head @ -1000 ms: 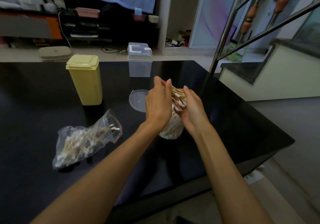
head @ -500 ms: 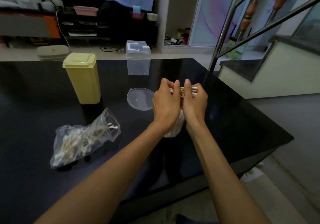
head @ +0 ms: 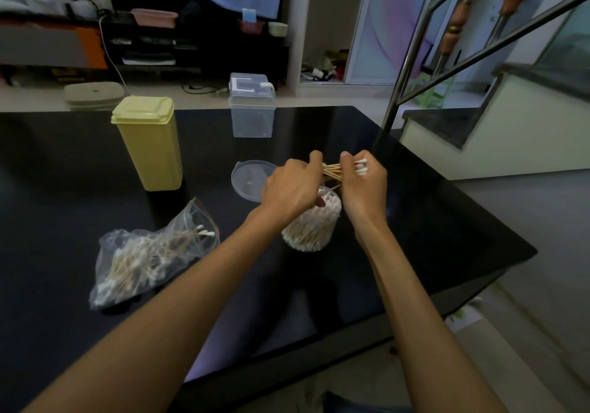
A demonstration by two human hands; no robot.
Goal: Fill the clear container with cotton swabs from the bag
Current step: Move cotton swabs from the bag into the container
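Nearest, left of the forearms: crumpled clear plastic bag (head: 150, 259) on the black glossy table (head: 431, 237), part full of swabs. Beyond it, round clear container (head: 311, 226), packed with upright swabs, directly under left hand (head: 292, 187) and right hand (head: 365, 186), both pinching one bundle of wooden-stemmed cotton swabs (head: 333, 171). Bundle long axis level, left-right, so probably mid-loading; next, tip upright and lower into container.
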